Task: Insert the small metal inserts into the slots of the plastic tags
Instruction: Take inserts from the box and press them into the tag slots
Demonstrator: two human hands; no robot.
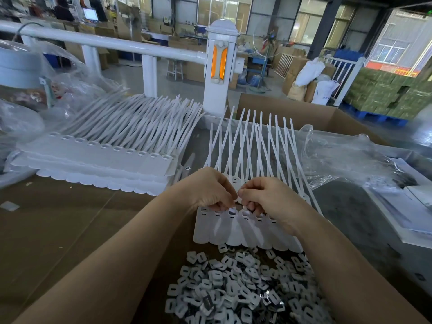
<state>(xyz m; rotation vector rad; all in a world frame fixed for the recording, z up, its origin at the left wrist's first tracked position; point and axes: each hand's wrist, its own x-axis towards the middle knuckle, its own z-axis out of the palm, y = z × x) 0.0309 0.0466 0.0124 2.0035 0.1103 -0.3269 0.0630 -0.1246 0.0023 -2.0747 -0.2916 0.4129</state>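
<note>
I see both hands, left [210, 190] and right [264, 197], together, pinching one strip of about eight joined tags [233, 230] above one heap of inserts [238, 288].

table [58, 220], cardboard-covered | tag strip [236, 230] ctr | inserts pile [236, 284] near edge | tag stack [98, 160] left

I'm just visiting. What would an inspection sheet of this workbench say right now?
Surface: cardboard-covered bench.
Job's things: strip of joined white plastic tags under the hands; loose heap of metal inserts nearest the person; stacked tag strips at left.
Clutter: clear plastic bags; open cardboard box.
Grippers: left hand and right hand pinch at the tag slots.
Cables: nothing seen.
Surroundings: white railing post, stacked green bales.
</note>
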